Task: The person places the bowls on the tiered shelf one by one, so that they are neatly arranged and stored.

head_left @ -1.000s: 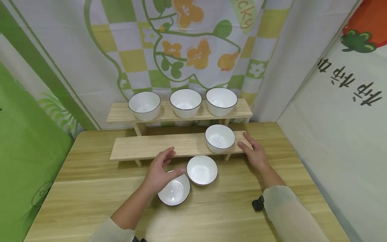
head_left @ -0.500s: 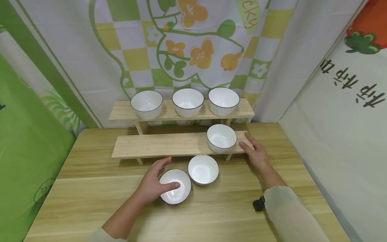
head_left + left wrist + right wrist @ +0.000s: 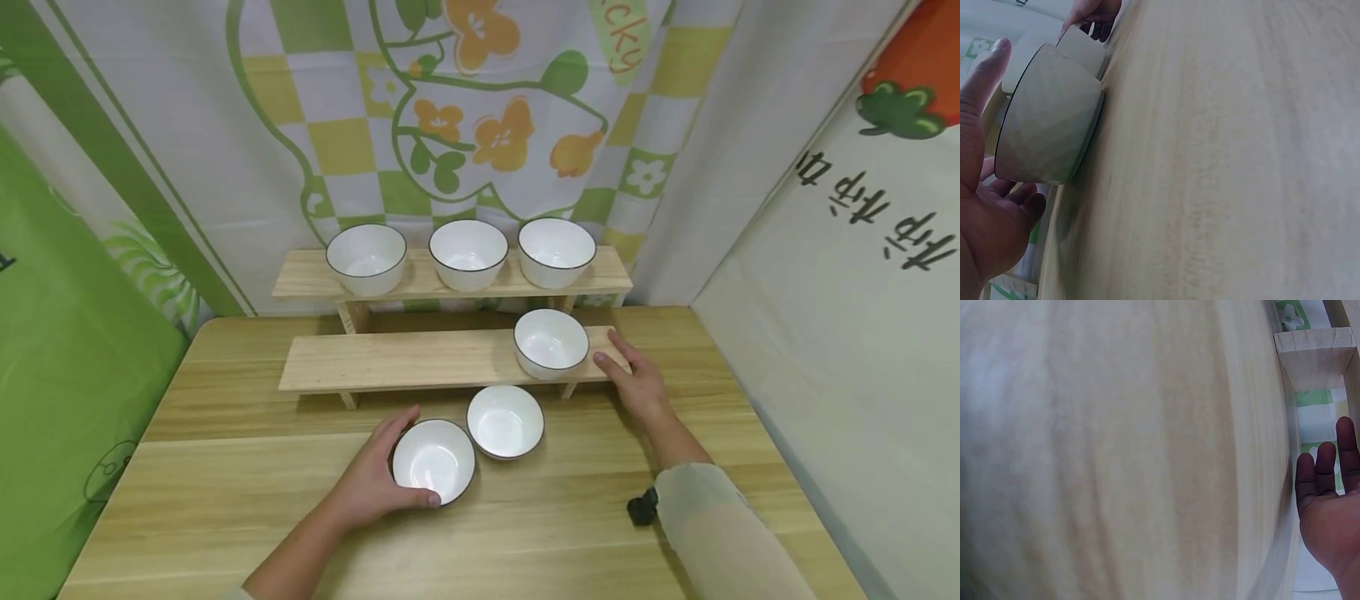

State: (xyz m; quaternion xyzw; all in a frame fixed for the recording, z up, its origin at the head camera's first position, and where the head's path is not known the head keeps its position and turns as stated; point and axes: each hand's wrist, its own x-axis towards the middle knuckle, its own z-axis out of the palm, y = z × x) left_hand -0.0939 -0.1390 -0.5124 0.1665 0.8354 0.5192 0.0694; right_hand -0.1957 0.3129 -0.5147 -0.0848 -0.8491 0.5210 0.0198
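My left hand (image 3: 369, 482) curves around the left side of a white bowl (image 3: 442, 454) with a dark rim, standing on the table. In the left wrist view the thumb (image 3: 988, 72) lies apart from the rim of this bowl (image 3: 1050, 119), and the other fingers sit beside its wall. Another such bowl (image 3: 506, 422) is directly to its right. My right hand (image 3: 637, 387) rests at the right end of the lower wooden shelf (image 3: 405, 360), thumb on top. Three of its fingers (image 3: 1325, 465) stretch out straight in the right wrist view. A bowl (image 3: 551, 346) stands on that shelf by this hand.
Three matching bowls, left (image 3: 366, 260), middle (image 3: 468, 254) and right (image 3: 557, 252), stand in a row on the upper shelf (image 3: 300, 275). A patterned curtain (image 3: 337, 100) hangs behind. The wooden table (image 3: 540, 533) extends in front, with a pale wall covering (image 3: 847, 333) on the right.
My left hand has come down and toward me, from above the nearest bowl to around its left side. My right hand stays at the shelf end.
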